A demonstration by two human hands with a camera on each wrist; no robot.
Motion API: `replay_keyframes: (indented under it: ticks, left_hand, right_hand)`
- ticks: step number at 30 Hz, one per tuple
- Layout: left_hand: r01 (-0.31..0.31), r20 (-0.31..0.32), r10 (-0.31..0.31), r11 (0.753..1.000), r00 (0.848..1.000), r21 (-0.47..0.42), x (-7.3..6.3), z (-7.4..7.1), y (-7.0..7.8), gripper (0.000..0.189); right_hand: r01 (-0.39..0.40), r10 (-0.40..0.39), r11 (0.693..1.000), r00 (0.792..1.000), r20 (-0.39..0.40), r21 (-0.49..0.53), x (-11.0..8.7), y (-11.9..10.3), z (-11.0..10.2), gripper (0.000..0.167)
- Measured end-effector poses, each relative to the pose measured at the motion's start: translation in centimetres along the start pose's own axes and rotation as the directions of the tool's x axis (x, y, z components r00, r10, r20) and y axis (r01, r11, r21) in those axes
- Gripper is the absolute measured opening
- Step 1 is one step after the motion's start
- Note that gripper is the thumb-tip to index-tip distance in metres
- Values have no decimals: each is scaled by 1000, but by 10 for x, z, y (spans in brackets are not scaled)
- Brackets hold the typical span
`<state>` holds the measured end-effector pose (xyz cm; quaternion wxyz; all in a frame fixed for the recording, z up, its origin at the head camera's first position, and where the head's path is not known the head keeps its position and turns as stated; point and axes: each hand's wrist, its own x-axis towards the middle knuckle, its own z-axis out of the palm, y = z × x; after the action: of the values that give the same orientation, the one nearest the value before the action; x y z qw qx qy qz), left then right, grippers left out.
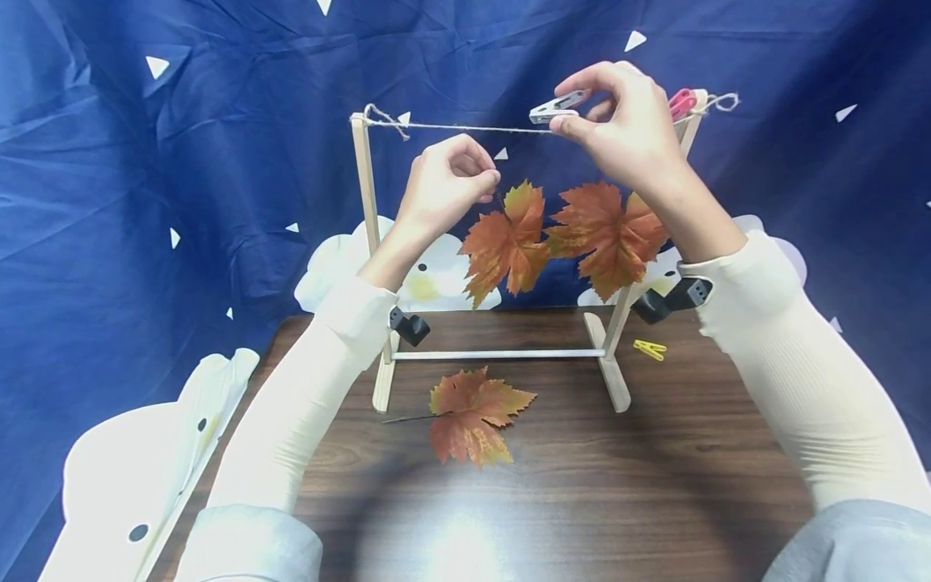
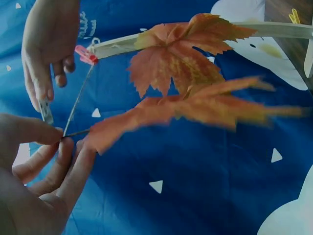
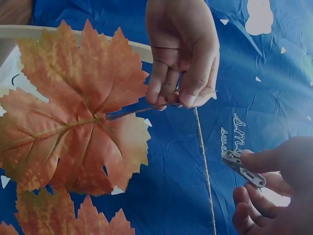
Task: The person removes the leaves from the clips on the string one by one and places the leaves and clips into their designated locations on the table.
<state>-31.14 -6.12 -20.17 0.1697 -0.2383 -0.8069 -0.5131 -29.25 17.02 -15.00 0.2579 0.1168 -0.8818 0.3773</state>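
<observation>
Apparently letting the leaf (image 1: 507, 247) dangle, the left hand (image 1: 447, 179) pinches its stem (image 2: 77, 133), the right hand (image 1: 631, 129) a grey clothespin (image 1: 556, 106), by the rack's (image 1: 366, 178) top edge.

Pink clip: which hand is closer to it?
Right. The right hand is just left of the pink clip; the left hand is farther left, holding a leaf by its stem.

Your right hand (image 1: 618, 121): grey clip (image 1: 556, 107), smooth, faint shine; metal or plastic, cannot tell. Your left hand (image 1: 449, 179): leaf (image 1: 507, 246), cloth-like, veined, mostly matt. String (image 1: 465, 128): rough, fuzzy twine. Post (image 1: 365, 174): pale, smooth wood. Yellow clip (image 1: 650, 350): plastic look. Your bench (image 1: 655, 477): dark wood grain, glossy under light. Backdrop (image 1: 218, 153): creased cloth, slight sheen. Your sleeve (image 1: 822, 380): matt, ribbed knit.
</observation>
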Motion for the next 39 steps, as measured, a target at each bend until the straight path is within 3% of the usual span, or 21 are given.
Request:
replay_keyframes:
  ticks: [7, 13, 24, 31, 39]
  left_hand:
    - [50, 52, -44, 992, 998, -118, -11, -11, -3, 8]
    - [85, 84, -71, 980, 994, -178, -20, -21, -7, 13]
    - [90, 117, -73, 986, 990, -143, -35, -35, -18, 12]
    - [58, 138, -46, 995, 989, -84, -49, -41, -33, 12]
    - [67, 133, -52, 992, 990, -111, -64, -43, -46, 11]
  right_hand:
    - [14, -7, 993, 998, -54, 119, -12, 7, -4, 36]
    - [21, -15, 990, 999, -42, 140, -19, 14, -3, 36]
    - [43, -36, 987, 998, -46, 157, -32, 29, -4, 36]
    - [2, 0, 991, 1000, -16, 131, -41, 39, -6, 38]
    - [-17, 17, 998, 1000, 3, 66, -56, 53, -8, 40]
